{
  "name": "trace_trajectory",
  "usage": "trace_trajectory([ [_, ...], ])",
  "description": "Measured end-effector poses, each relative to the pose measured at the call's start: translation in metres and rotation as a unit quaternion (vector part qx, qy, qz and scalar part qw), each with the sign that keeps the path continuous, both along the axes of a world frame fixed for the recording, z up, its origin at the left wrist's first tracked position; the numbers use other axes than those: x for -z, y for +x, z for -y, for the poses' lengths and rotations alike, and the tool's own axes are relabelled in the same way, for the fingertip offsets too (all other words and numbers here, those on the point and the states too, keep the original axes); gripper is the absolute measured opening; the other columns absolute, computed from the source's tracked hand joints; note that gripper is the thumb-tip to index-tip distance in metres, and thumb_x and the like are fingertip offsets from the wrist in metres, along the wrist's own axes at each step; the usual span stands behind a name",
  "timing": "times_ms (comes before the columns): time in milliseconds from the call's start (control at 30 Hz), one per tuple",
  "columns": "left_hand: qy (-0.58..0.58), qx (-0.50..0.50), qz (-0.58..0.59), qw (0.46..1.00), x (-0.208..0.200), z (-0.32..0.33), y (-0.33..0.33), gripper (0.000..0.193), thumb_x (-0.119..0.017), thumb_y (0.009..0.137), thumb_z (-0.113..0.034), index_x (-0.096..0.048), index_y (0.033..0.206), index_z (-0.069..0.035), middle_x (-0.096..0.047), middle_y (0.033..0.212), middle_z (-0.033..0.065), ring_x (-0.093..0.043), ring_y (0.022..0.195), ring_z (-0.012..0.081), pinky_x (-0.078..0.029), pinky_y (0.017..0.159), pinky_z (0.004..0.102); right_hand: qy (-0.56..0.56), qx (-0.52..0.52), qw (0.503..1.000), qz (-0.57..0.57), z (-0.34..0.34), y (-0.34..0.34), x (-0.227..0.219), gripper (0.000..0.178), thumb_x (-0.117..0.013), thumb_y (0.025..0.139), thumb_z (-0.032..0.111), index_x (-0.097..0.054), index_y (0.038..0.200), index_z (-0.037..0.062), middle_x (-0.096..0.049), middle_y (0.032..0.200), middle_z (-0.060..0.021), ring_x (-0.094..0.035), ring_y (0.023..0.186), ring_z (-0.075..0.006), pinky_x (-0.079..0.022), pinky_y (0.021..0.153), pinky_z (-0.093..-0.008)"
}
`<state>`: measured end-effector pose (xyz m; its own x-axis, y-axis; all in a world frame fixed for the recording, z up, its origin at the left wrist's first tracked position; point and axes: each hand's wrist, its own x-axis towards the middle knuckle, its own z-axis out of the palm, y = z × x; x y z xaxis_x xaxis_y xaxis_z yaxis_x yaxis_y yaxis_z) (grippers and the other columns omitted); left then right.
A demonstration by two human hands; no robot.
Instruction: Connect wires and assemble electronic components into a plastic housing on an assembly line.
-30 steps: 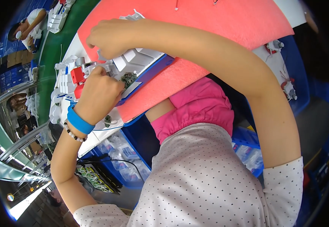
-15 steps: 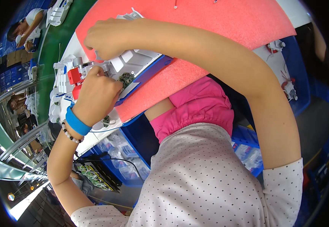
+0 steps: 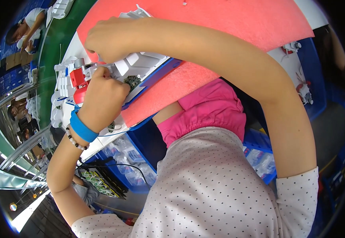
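A white plastic housing (image 3: 153,60) with a blue lower edge lies tilted on the pink foam mat (image 3: 228,23). A green circuit board (image 3: 132,82) shows inside it, close to my left hand. My left hand (image 3: 104,93) is closed at the housing's left end, its fingers curled away from view. My right hand (image 3: 111,39) reaches across above it with fingers bent down over the housing; what they pinch is hidden. Left of my hands sit red parts (image 3: 77,77) and a grey-white plastic assembly (image 3: 64,79). A blue wristband (image 3: 81,126) with a cord is on my left wrist.
Blue bins with bagged parts (image 3: 135,174) stand below the table edge. Beside them is a black holder of wires (image 3: 99,182). Small white-and-red assemblies (image 3: 291,47) lie at the right. A green conveyor (image 3: 53,43) runs along the left, with a person (image 3: 31,27) beyond.
Both hands have shifted very slightly up and left in the picture, and the left fingers are curled a little differently. The housing stays in nearly the same place.
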<state>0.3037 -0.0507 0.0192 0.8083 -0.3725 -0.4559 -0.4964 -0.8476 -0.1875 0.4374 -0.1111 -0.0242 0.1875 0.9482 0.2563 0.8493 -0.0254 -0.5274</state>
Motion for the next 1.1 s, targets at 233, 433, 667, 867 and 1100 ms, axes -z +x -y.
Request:
trace_trajectory([
  [233,-0.014,0.028,0.037,0.999,-0.004,0.009,0.000,0.006,-0.054,0.060,-0.004,-0.059,0.058,-0.007,-0.057,0.055,0.0098,-0.057,0.061,0.0225,-0.038,0.082,0.0344,0.030,0.000,0.999,0.039,0.001,-0.002,0.002,0.022,-0.059,0.067,0.014,-0.061,0.087,0.0067,-0.057,0.092,-0.0097,-0.053,0.090,-0.0259,-0.043,0.076,-0.0401],
  [433,-0.163,0.028,0.106,0.981,-0.022,-0.004,-0.012,0.006,-0.055,0.063,-0.008,-0.057,0.067,-0.005,-0.059,0.069,0.0067,-0.056,0.070,0.0218,-0.039,0.088,0.0371,0.108,-0.024,0.994,-0.015,0.021,-0.001,-0.003,0.023,-0.058,0.071,0.019,-0.058,0.090,0.0064,-0.056,0.099,-0.0114,-0.049,0.101,-0.0273,-0.038,0.086,-0.0387],
  [667,-0.260,-0.092,0.463,0.842,-0.069,-0.029,-0.095,0.037,-0.049,0.057,0.018,-0.060,0.088,0.001,-0.062,0.073,0.0111,-0.058,0.065,0.0246,-0.047,0.073,0.0423,-0.007,-0.103,0.993,0.054,0.084,-0.012,-0.029,0.075,-0.077,0.051,0.017,-0.044,0.117,0.0032,-0.037,0.127,-0.0195,-0.034,0.117,-0.0354,-0.031,0.096,-0.0440],
  [867,-0.283,-0.307,0.612,0.671,-0.007,-0.045,-0.177,0.031,-0.049,0.071,0.014,-0.053,0.100,0.004,-0.062,0.073,0.0152,-0.060,0.065,0.0251,-0.049,0.066,0.0313,-0.095,-0.061,0.991,0.078,0.073,-0.013,-0.043,0.090,-0.080,0.046,0.020,-0.038,0.125,0.0106,-0.037,0.123,-0.0203,-0.036,0.114,-0.0375,-0.032,0.096,-0.0423],
  [1100,-0.380,-0.489,0.668,0.413,0.096,-0.039,-0.228,0.036,-0.048,0.081,0.004,-0.043,0.116,0.007,-0.060,0.083,0.0122,-0.057,0.075,0.0183,-0.046,0.074,0.0296,-0.023,-0.095,0.995,0.036,0.087,-0.022,-0.054,0.078,-0.077,0.045,0.021,-0.046,0.115,0.0082,-0.038,0.114,-0.0190,-0.038,0.105,-0.0366,-0.035,0.090,-0.0427],
])
